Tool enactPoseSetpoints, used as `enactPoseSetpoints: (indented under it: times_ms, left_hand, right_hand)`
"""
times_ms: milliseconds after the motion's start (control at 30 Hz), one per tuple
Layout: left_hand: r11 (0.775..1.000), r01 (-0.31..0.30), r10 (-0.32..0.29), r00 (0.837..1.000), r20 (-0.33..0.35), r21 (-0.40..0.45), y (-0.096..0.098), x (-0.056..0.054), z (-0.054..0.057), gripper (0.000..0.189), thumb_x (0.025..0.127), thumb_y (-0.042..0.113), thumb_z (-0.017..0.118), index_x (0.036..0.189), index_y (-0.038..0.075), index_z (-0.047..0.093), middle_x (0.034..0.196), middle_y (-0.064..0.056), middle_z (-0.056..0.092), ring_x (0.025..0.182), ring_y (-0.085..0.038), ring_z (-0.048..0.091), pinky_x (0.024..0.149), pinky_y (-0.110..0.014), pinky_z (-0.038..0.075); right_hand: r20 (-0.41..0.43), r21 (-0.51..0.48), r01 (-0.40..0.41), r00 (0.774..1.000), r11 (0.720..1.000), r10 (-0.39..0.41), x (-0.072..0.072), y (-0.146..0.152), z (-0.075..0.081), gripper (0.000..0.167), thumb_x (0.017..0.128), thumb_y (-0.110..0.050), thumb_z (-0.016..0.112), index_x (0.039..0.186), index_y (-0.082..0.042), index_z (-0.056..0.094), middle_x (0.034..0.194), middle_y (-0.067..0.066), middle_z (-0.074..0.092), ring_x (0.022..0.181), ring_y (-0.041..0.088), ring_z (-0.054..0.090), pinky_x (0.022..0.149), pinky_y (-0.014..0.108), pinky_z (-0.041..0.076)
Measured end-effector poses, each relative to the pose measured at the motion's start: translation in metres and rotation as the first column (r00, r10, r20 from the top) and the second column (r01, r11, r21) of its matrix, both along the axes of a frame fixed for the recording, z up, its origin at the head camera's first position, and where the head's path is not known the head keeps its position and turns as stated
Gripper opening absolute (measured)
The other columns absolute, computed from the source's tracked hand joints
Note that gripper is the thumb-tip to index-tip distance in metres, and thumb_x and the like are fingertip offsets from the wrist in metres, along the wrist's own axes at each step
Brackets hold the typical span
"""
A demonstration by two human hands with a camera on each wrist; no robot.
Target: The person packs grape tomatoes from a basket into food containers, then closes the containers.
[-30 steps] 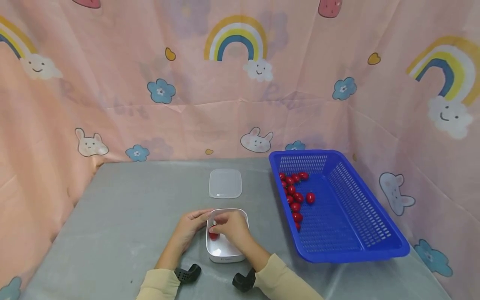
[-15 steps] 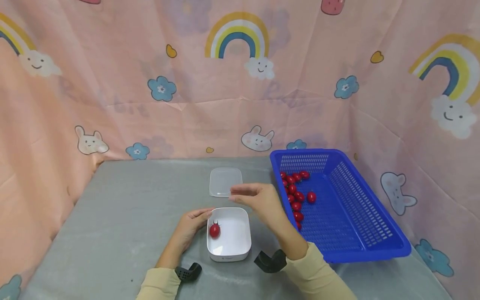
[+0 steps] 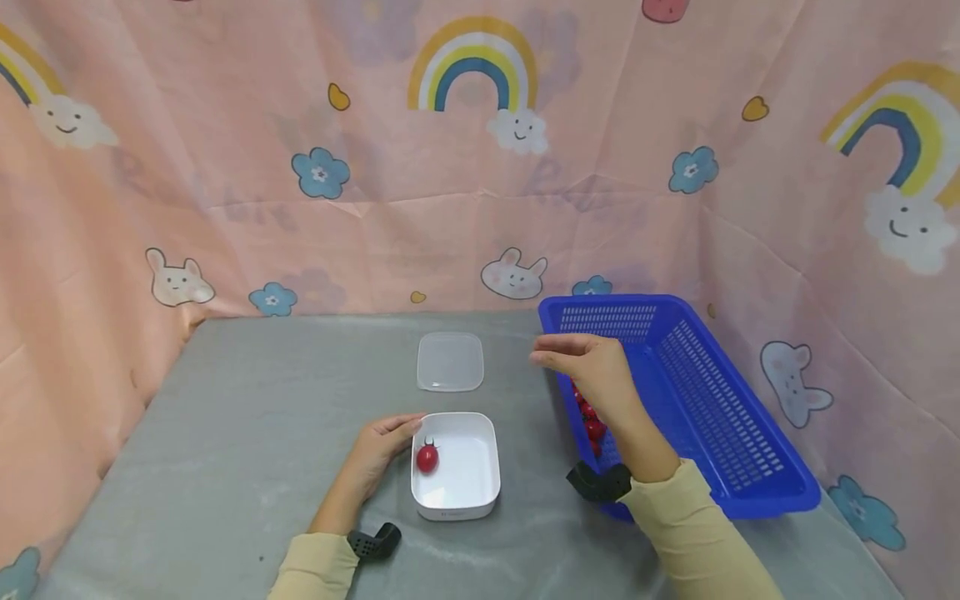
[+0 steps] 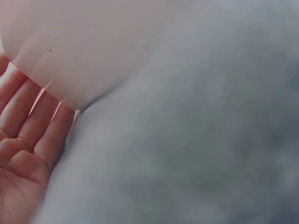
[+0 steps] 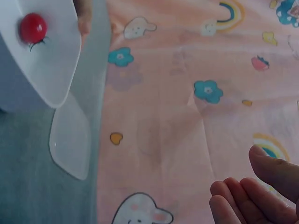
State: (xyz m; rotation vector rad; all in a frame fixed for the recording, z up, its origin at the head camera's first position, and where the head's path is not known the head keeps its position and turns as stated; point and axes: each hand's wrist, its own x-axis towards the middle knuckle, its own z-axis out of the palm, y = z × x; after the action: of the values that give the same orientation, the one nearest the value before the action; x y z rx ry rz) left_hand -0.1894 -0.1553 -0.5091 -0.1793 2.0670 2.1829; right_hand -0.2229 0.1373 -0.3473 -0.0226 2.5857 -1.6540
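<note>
A white square box [image 3: 468, 458] stands on the grey table, holding one red cherry tomato [image 3: 427, 457] with a green stem by its left wall. My left hand [image 3: 378, 450] rests against the box's left side, thumb near the rim. In the left wrist view its fingers [image 4: 51, 126] lie fairly straight along the outer wall. My right hand [image 3: 596, 367] hangs in the air over the left edge of a blue basket [image 3: 735, 400]. Nothing is between its thumb and fingers in the right wrist view. Several more cherry tomatoes [image 3: 592, 428] lie in the basket, partly hidden behind that hand.
A translucent square lid [image 3: 450, 362] lies flat on the table [image 3: 262, 433] behind the box. The basket's raised rim stands to the right. A pink printed curtain [image 3: 375, 233] borders the table at the back and sides.
My right hand has let go of the cherry tomato in the box, lifted out and moved right and back to the basket's edge. The left hand has stayed at the box.
</note>
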Motion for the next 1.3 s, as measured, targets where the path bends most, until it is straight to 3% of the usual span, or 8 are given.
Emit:
enactPoseSetpoints:
  times_ms: [200,333,533,767,1000,1100,1200,1300]
  left_hand:
    - [1.0,0.006,-0.006,1.0,-0.015,0.018,-0.001,-0.002,-0.002,0.034,0.093,0.014,0.067,0.118,-0.009,0.068,0.112,-0.006,0.074,0.096,-0.004,0.068,0.087,-0.021,0.054]
    - [1.0,0.0,0.0,1.0,-0.011,0.018,0.0,-0.002,-0.003,0.033,0.093,0.013,0.067,0.117,-0.008,0.068,0.113,-0.008,0.074,0.096,-0.005,0.068,0.087,-0.022,0.055]
    - [1.0,0.001,-0.001,1.0,-0.002,-0.001,-0.001,-0.002,-0.001,0.033,0.093,0.013,0.066,0.119,-0.008,0.068,0.116,-0.011,0.073,0.097,-0.005,0.067,0.088,-0.022,0.054]
    - [1.0,-0.001,0.001,1.0,-0.001,0.008,0.0,-0.001,0.0,0.034,0.093,0.013,0.067,0.119,-0.008,0.067,0.116,-0.01,0.073,0.097,-0.005,0.068,0.089,-0.022,0.055]
    - [1.0,-0.002,0.002,1.0,0.002,0.001,0.0,0.0,0.001,0.033,0.093,0.013,0.067,0.119,-0.008,0.068,0.115,-0.009,0.074,0.097,-0.004,0.068,0.089,-0.022,0.055]
    - [1.0,-0.01,0.01,1.0,0.006,-0.002,0.0,0.0,0.001,0.033,0.093,0.014,0.067,0.118,-0.007,0.068,0.116,-0.01,0.074,0.097,-0.004,0.068,0.091,-0.024,0.055]
    - [1.0,-0.012,0.012,1.0,0.008,-0.003,0.0,0.0,0.001,0.033,0.093,0.013,0.067,0.119,-0.008,0.068,0.116,-0.01,0.074,0.097,-0.004,0.068,0.092,-0.025,0.055]
    - [1.0,-0.011,0.011,1.0,0.012,0.005,0.0,0.0,0.001,0.033,0.093,0.012,0.066,0.12,-0.008,0.067,0.117,-0.01,0.073,0.097,-0.004,0.068,0.091,-0.024,0.055]
  right_hand:
    - [0.0,0.034,0.074,0.997,0.997,-0.074,-0.016,0.034,0.002,0.052,0.085,-0.043,0.077,0.123,-0.008,0.071,0.119,0.006,0.073,0.122,0.025,0.06,0.109,0.047,0.045]
    - [-0.018,0.058,0.094,0.995,0.994,-0.093,-0.025,0.053,0.002,0.053,0.087,-0.042,0.076,0.124,-0.005,0.069,0.104,-0.01,0.075,0.108,0.012,0.063,0.109,0.047,0.044]
    - [-0.022,-0.045,0.087,0.996,0.995,-0.088,-0.039,0.073,-0.008,0.054,0.09,-0.029,0.075,0.128,0.007,0.062,0.083,-0.027,0.067,0.084,-0.011,0.064,0.088,0.017,0.055]
    - [0.054,0.003,0.115,0.992,0.993,-0.115,-0.053,0.092,-0.025,0.058,0.093,-0.035,0.069,0.135,0.003,0.058,0.12,-0.001,0.07,0.083,-0.016,0.06,0.106,0.034,0.044]
    - [0.119,0.001,0.152,0.981,0.988,-0.151,-0.061,0.105,-0.039,0.061,0.094,-0.034,0.068,0.139,0.005,0.053,0.136,0.015,0.062,0.082,-0.014,0.061,0.11,0.038,0.042]
    - [0.165,0.028,0.159,0.973,0.987,-0.162,-0.065,0.11,-0.044,0.063,0.095,-0.036,0.067,0.142,0.003,0.05,0.148,0.023,0.048,0.102,0.005,0.07,0.116,0.046,0.035]
    - [0.224,0.036,0.162,0.96,0.986,-0.166,-0.069,0.117,-0.05,0.067,0.094,-0.039,0.067,0.145,0.0,0.048,0.149,0.02,0.046,0.126,0.023,0.061,0.12,0.053,0.025]
    - [0.281,0.017,0.177,0.944,0.984,-0.174,-0.072,0.125,-0.057,0.07,0.093,-0.041,0.068,0.147,-0.003,0.046,0.147,0.016,0.047,0.123,0.015,0.062,0.121,0.059,0.018]
